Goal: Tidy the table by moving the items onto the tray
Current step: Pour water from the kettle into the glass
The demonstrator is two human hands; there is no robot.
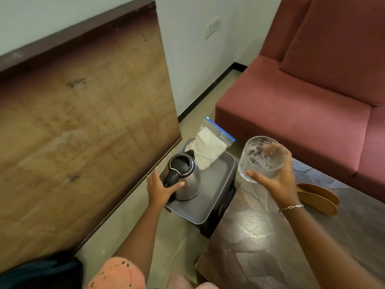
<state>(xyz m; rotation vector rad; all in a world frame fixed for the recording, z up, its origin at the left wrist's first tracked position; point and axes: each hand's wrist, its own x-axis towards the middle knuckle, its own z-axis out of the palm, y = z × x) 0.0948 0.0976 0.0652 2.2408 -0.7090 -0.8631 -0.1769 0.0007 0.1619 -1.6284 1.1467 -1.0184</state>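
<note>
head view. left grip (pixel 160 188) is closed round the lower handle of the kettle (pixel 184 176): the thumb lies across the steel body and the fingers pass behind the black handle. the kettle stands upright on the tray (pixel 210 190), at its near left corner, spout pointing away. a zip bag (pixel 210 147) with white contents lies on the tray's far end and overhangs the far rim. the tray sits on a dark stand (pixel 214 224), just beside the desk (pixel 250 236) and lower than it.

right grip (pixel 279 180) is wrapped round a clear glass (pixel 261 159), thumb on the near side, fingertips showing through the far wall. the glass is held in the air by the desk's far left corner, off the tray, tilted so its mouth faces the camera; it looks empty, with smears inside. a bracelet (pixel 291 207) hangs at that wrist.

two flat wooden pieces (pixel 316 198) lie overlapping on the desk, right of the wrist. a red sofa (pixel 312 101) stands behind, a large wooden panel (pixel 83 122) at left.
</note>
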